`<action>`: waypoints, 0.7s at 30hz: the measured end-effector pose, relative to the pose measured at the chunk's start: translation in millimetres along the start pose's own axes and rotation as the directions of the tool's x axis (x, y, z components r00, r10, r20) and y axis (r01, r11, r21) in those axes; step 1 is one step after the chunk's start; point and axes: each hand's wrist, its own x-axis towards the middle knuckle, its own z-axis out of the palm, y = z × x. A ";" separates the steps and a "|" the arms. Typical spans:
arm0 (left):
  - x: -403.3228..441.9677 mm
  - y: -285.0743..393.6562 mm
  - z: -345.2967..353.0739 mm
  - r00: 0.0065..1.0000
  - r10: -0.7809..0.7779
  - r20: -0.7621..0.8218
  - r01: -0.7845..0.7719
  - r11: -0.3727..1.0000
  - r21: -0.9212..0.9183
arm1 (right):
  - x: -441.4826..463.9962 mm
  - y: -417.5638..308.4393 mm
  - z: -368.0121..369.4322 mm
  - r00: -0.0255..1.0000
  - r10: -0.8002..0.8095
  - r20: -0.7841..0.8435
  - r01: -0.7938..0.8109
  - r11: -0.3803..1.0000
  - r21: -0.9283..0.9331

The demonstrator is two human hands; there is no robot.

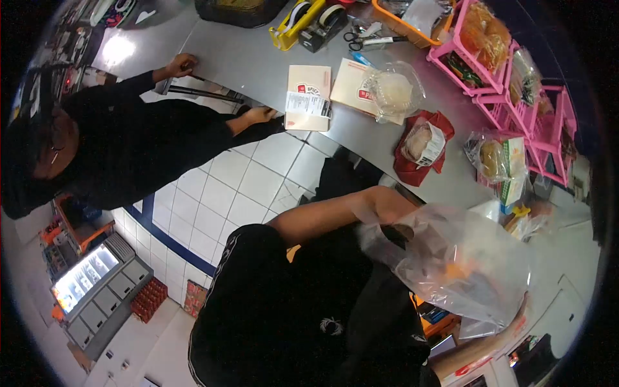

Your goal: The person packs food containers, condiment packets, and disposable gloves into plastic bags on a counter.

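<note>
A clear plastic bag (477, 258) is spread in front of my chest, with something orange and greyish showing blurred through it. My left hand (401, 226) grips the upper left part of the bag, its fingers partly covered by the film. My right hand (521, 311) is at the bag's lower right side, mostly hidden by plastic, so its fingers cannot be made out. On the metal counter (367, 151) by my left arm lies a red wrapper (422, 145) with a packed food item and white label on it.
Two printed cartons (308, 97) stand on the counter, one under a clear round container (394, 93). Tape dispensers (316, 26), scissors (374, 42), an orange basket (412, 19) and pink racks (503, 90) line the back. A co-worker in black (148, 138) reaches toward a carton.
</note>
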 end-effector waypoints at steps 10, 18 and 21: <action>-30.5 2.3 13.4 0.982 0.160 -0.100 -0.180 0.957 -0.230 | -6.4 4.3 33.8 0.979 0.114 0.167 -0.046 0.931 -0.363; -24.3 -24.3 18.9 0.955 0.168 -0.246 -0.214 0.962 -0.171 | 41.5 77.0 63.3 0.943 0.022 0.333 0.003 0.997 -0.073; -4.0 -19.3 37.9 0.960 -0.056 -0.276 -0.067 0.906 -0.417 | 27.7 60.4 82.2 0.924 0.001 0.382 0.021 0.998 -0.052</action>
